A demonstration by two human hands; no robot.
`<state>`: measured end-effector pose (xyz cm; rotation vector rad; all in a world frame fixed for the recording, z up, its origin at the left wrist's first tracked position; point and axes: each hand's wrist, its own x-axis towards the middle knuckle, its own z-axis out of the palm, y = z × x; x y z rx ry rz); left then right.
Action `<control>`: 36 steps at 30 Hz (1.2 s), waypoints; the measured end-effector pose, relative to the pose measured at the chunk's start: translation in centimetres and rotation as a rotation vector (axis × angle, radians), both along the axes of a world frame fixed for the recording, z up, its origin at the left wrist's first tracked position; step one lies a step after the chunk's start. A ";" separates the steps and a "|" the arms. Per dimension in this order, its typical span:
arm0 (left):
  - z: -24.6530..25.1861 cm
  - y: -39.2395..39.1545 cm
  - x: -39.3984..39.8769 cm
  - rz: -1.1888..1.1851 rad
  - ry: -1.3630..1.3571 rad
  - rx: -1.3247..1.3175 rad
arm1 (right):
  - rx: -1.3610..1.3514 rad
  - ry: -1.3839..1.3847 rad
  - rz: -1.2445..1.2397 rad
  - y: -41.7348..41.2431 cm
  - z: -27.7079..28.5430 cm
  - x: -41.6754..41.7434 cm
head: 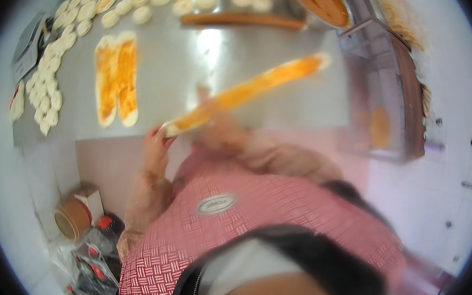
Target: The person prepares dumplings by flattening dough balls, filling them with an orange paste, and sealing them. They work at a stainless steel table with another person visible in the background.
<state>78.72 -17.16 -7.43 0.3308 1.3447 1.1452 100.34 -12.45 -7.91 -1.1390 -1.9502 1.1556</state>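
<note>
Pinched in my left hand [159,145] is the near-left end of a long flat dough strip [264,86] coated with orange-brown paste. The strip runs diagonally up to the right over the steel worktop [172,77]; whether its middle touches the top is unclear. My right hand [224,127] is strongly blurred and overlaps the strip just right of my left hand. Its grip cannot be made out. To the left, two more paste-coated dough strips [116,80] lie side by side, touching along their upper part.
A wooden rolling pin [242,20] lies across the back. Behind it and along the left are many dough rounds [142,14]. A bowl of orange-brown paste [322,3] stands at the back right. A scale-like device [29,51] sits far left, and a wood-edged cabinet [408,96] right.
</note>
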 end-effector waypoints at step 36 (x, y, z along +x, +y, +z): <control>-1.7 0.6 2.3 0.245 0.198 -0.035 | 0.633 -0.646 -0.625 13.2 -3.8 28.2</control>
